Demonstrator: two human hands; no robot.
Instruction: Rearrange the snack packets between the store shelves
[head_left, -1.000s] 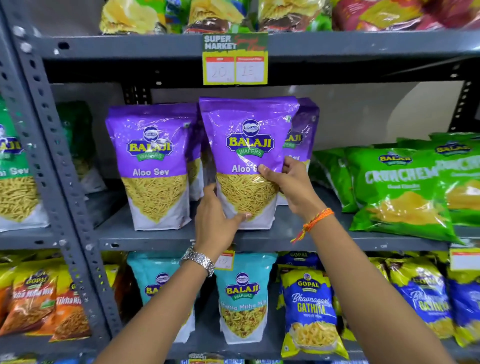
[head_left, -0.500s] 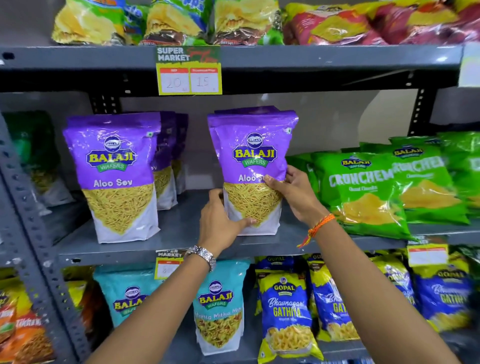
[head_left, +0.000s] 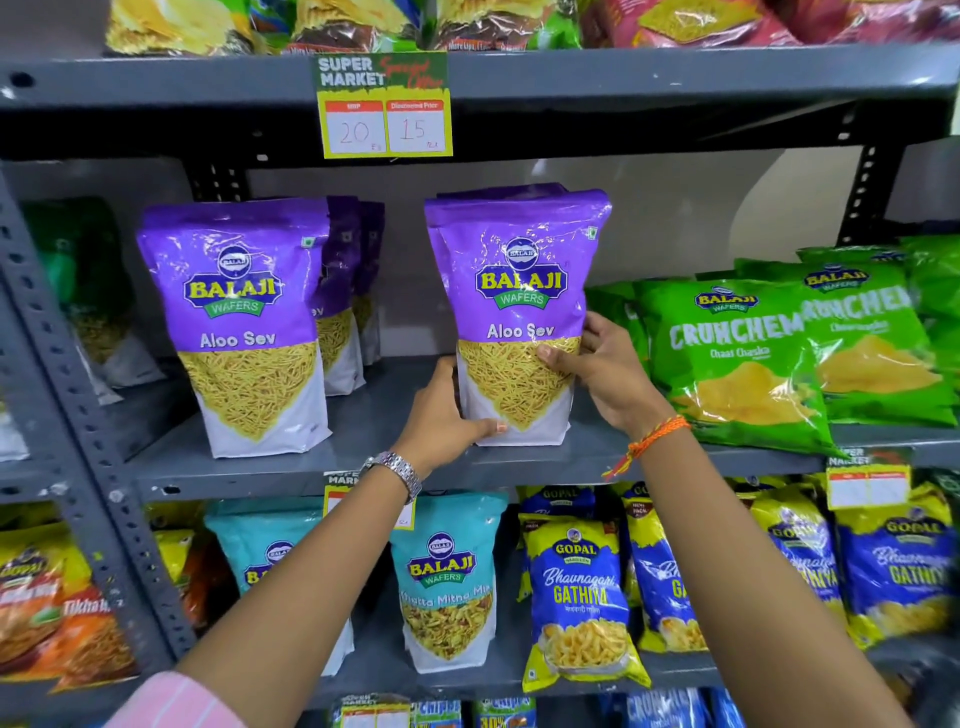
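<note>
A purple Balaji Aloo Sev packet (head_left: 519, 291) stands upright on the grey middle shelf (head_left: 374, 415), with at least one more purple packet right behind it. My left hand (head_left: 441, 415) grips its lower left corner. My right hand (head_left: 602, 369) holds its right edge, fingers across the front. A second row of purple Aloo Sev packets (head_left: 244, 322) stands to the left, apart from the held one. Green Crunchem packets (head_left: 743, 353) lean just right of my right hand.
A price tag (head_left: 384, 111) hangs from the upper shelf edge. Teal Balaji packets (head_left: 447, 587) and blue Gopal Gathiya packets (head_left: 576, 597) fill the lower shelf. A perforated grey upright (head_left: 62, 395) bounds the bay on the left. Bare shelf lies between the two purple rows.
The held purple packet and both hands have shifted right along the shelf, away from the left row and closer to the green packets. The view has moved closer.
</note>
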